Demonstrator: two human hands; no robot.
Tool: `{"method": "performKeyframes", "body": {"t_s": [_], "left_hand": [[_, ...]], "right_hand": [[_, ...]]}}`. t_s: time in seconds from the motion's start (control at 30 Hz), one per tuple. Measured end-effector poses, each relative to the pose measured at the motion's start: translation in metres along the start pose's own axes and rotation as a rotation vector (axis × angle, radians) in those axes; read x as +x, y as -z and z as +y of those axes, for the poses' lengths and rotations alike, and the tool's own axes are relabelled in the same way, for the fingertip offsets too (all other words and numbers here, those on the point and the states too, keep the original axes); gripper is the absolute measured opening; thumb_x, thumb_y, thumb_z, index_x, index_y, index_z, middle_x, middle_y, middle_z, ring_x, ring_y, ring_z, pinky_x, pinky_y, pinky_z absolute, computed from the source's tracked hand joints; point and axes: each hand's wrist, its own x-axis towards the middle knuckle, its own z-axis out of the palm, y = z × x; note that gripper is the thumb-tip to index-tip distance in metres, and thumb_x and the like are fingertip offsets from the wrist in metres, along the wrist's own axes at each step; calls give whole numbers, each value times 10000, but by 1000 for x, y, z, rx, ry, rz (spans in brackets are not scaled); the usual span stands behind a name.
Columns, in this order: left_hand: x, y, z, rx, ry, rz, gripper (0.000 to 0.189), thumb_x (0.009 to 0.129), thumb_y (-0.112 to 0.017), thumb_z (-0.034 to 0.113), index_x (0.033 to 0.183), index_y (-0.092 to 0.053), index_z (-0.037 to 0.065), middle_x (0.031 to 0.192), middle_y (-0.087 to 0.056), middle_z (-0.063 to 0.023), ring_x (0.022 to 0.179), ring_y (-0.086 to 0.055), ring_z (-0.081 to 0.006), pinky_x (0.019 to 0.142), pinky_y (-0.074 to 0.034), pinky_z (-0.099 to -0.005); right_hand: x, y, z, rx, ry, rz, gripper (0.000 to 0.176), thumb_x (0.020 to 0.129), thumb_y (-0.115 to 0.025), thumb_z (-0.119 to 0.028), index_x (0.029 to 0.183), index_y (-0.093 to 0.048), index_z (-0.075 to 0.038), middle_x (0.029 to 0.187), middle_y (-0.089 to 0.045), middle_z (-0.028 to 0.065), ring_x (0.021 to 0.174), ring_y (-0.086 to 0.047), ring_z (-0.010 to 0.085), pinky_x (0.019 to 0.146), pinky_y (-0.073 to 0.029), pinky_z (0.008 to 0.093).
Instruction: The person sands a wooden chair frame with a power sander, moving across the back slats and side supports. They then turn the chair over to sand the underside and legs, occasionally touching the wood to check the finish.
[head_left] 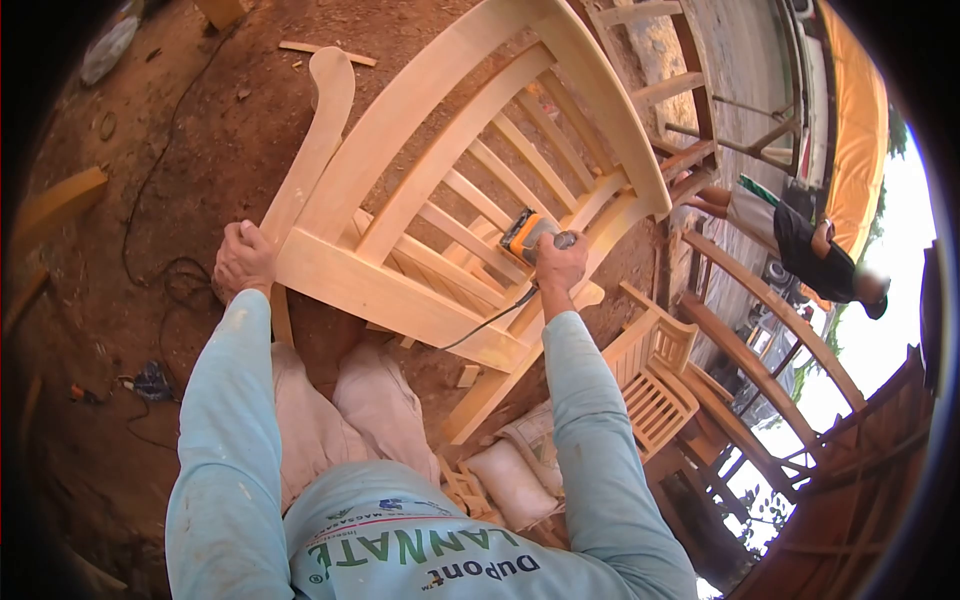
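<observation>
A pale, unpainted wooden bench frame (375, 300) with a curved top rail and several slats lies tilted in front of me. My right hand (562, 264) is wrapped round an orange and black electric sander (522, 238), which rests against the slats near the right side of the frame. From the sander a dark cord (490, 321) runs down across the lower rail. At the frame's left corner, my left hand (244, 260) grips the wood beside the base of a curved armrest (318, 140). Its fingertips are partly hidden.
Reddish dirt ground surrounds the bench, with a black cable (140, 205) trailing on the left. A smaller slatted wooden chair (655, 400) and pale sacks (512, 480) lie at lower right. Another person (800, 240) stands at the right near wooden frames and an orange tarp (858, 130).
</observation>
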Motion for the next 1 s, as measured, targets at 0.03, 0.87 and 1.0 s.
{"method": "performKeyframes", "body": {"t_s": [0.03,0.87,1.0], "left_hand": [[0,1,0,12,8,-18,455,1045,-438,461,1123,-694,93,1088,-750,-199,1029,-692,-448,877,-531,-546],[0,1,0,5,4,-3,436,1041,-457,459,1101,-690,95,1046,-754,-193,998,-696,-437,869,-524,-552],[1,-1,-2,10,8,-17,461,1046,-440,481,1118,-696,105,1071,-752,-189,1017,-693,-445,872,-529,-554]], "right_hand": [[0,0,3,3,-7,3,621,759,-745,-373,1264,-622,-32,1189,-658,226,1090,-658,417,980,-533,499],[-8,5,15,27,-88,15,604,761,-752,-376,1257,-622,-57,1188,-660,230,1104,-658,412,997,-522,498],[-10,4,18,42,-73,11,594,756,-747,-377,1242,-628,-57,1189,-659,230,1103,-655,411,1000,-519,496]]}}
